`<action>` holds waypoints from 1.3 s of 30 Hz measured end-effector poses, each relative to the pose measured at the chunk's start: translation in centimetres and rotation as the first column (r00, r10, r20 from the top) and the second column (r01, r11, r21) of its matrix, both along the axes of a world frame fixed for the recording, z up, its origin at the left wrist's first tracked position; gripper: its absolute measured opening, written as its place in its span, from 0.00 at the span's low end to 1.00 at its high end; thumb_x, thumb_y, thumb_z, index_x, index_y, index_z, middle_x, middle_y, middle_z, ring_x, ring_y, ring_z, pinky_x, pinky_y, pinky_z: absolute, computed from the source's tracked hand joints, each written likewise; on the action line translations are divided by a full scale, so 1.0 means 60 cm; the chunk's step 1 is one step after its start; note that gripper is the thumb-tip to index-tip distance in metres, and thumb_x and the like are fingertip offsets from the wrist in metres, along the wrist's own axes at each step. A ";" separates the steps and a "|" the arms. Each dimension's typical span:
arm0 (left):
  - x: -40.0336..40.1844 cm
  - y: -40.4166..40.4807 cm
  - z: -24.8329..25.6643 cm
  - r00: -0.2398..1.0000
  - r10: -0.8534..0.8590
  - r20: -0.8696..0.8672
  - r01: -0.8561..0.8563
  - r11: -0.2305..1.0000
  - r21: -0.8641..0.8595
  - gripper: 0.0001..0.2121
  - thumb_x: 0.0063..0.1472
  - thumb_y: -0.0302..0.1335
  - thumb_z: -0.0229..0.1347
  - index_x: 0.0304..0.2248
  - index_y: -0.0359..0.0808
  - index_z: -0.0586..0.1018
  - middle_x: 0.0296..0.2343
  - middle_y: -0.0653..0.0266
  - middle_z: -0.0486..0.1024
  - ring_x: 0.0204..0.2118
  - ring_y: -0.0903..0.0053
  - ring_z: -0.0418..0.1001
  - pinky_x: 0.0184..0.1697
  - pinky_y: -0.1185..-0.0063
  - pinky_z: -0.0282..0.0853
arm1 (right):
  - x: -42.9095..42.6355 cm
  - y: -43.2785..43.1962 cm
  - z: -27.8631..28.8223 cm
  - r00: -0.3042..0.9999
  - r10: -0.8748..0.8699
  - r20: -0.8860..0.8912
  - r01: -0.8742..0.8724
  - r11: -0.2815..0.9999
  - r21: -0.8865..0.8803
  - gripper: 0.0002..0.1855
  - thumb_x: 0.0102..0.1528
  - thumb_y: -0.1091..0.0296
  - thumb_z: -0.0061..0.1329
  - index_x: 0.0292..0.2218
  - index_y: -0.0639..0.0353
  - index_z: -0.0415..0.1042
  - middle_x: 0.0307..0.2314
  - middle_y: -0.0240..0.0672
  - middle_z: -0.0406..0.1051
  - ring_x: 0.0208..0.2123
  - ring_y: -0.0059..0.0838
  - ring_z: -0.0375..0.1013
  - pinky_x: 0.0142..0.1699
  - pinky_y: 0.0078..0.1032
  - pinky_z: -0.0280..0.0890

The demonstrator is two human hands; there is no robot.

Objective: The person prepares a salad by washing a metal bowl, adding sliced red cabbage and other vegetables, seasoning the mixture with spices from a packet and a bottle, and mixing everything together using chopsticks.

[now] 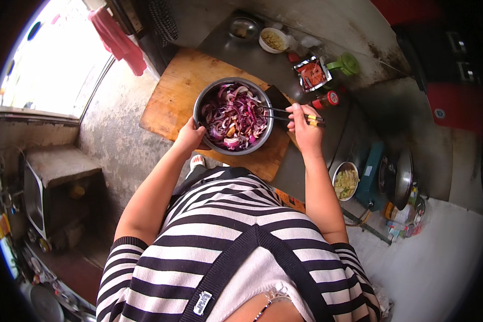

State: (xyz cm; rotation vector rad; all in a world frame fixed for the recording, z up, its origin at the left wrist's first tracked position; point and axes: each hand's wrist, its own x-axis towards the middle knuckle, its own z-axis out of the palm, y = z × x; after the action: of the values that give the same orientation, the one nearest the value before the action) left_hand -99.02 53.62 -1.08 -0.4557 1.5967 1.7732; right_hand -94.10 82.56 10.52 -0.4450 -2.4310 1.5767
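Observation:
A round metal bowl (197, 105) is filled with sliced red onion (235, 114), with a brownish-yellow piece among the slices. My left hand (190, 136) grips the bowl's left rim, thumb over the edge and fingers partly hidden beneath. Between the fingers of my right hand (306, 122) is a pair of black chopsticks (281, 118) with yellow bands near their upper ends. Their tips reach over the right rim to the onion. Below the bowl lies a wooden cutting board (173, 100). A dark cleaver-like blade (278, 98) shows just right of the bowl, partly covered.
Behind the board are a steel bowl (244, 29), a white bowl of chopped food (273, 40), a foil packet (312, 74), a green lidded container (347, 63) and a red-lidded jar (325, 100). To the right, another food bowl (346, 181) sits by a gas stove (369, 177) and wok (402, 179).

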 end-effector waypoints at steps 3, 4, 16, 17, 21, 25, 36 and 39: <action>-0.003 0.009 0.002 0.999 -0.046 -0.002 0.046 0.998 0.041 0.20 0.63 0.21 0.44 0.54 0.35 0.62 0.38 0.53 0.74 0.31 0.63 0.80 0.30 0.68 0.82 | 0.008 0.027 -0.088 0.961 -0.202 0.189 0.245 0.940 -0.238 0.17 0.63 0.57 0.46 0.32 0.62 0.76 0.22 0.30 0.70 0.18 0.13 0.67 0.21 0.14 0.64; -0.005 0.017 0.007 0.998 -0.061 -0.003 0.061 0.998 0.033 0.19 0.63 0.21 0.45 0.54 0.35 0.62 0.38 0.54 0.74 0.31 0.63 0.79 0.31 0.67 0.82 | 0.019 0.029 -0.119 0.941 -0.227 0.250 0.303 0.894 -0.329 0.16 0.61 0.57 0.48 0.33 0.62 0.75 0.23 0.29 0.70 0.18 0.13 0.66 0.21 0.14 0.62; 0.047 0.049 -0.009 0.999 -0.042 -0.022 0.046 0.973 0.227 0.24 0.62 0.21 0.42 0.58 0.42 0.56 0.50 0.52 0.66 0.45 0.55 0.74 0.40 0.57 0.79 | 0.258 -0.066 -0.187 0.879 -0.356 0.316 0.460 0.805 -0.374 0.26 0.57 0.61 0.55 0.52 0.63 0.62 0.30 0.30 0.70 0.24 0.17 0.68 0.29 0.18 0.65; 0.051 0.059 -0.007 0.998 -0.062 -0.033 0.068 0.969 0.239 0.25 0.62 0.20 0.42 0.59 0.42 0.56 0.50 0.52 0.66 0.46 0.54 0.74 0.40 0.56 0.79 | 0.298 -0.061 -0.189 0.870 -0.402 0.286 0.487 0.793 -0.366 0.24 0.57 0.60 0.54 0.50 0.64 0.64 0.27 0.30 0.71 0.23 0.18 0.68 0.29 0.20 0.66; 0.096 0.078 0.010 0.984 -0.152 -0.091 0.168 0.965 0.203 0.26 0.61 0.22 0.45 0.59 0.44 0.56 0.49 0.53 0.66 0.46 0.58 0.73 0.37 0.57 0.80 | 0.438 -0.023 -0.191 0.839 -0.472 0.272 0.545 0.715 -0.439 0.17 0.60 0.65 0.50 0.48 0.62 0.67 0.28 0.29 0.72 0.22 0.16 0.68 0.27 0.17 0.65; 0.163 0.114 0.036 0.936 -0.289 -0.201 0.322 0.933 0.159 0.28 0.60 0.22 0.46 0.59 0.44 0.56 0.47 0.54 0.68 0.44 0.59 0.74 0.37 0.57 0.79 | 0.557 0.032 -0.219 0.830 -0.509 0.228 0.554 0.703 -0.447 0.13 0.61 0.65 0.49 0.45 0.61 0.69 0.27 0.29 0.73 0.22 0.16 0.69 0.27 0.18 0.65; 0.496 0.411 0.106 0.754 -0.654 -0.064 0.641 0.710 0.293 0.26 0.57 0.20 0.45 0.56 0.43 0.62 0.50 0.57 0.67 0.49 0.63 0.72 0.39 0.61 0.80 | 0.956 0.233 -0.267 0.750 -0.655 0.093 0.661 0.747 -0.075 0.12 0.58 0.62 0.51 0.38 0.61 0.75 0.27 0.38 0.77 0.28 0.29 0.77 0.34 0.28 0.70; 0.579 0.527 0.147 0.671 -0.739 -0.062 0.704 0.609 0.366 0.26 0.57 0.19 0.44 0.57 0.41 0.61 0.49 0.56 0.69 0.47 0.61 0.74 0.38 0.63 0.80 | 1.055 0.258 -0.246 0.569 -0.805 0.168 0.814 0.523 -0.253 0.13 0.58 0.62 0.50 0.40 0.61 0.75 0.27 0.37 0.76 0.27 0.27 0.76 0.34 0.27 0.70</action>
State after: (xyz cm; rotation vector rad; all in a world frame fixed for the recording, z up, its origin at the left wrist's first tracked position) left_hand -64.31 85.26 7.74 0.2767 1.0927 1.3095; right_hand -30.81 98.06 -4.26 -1.4257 -1.5075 1.4355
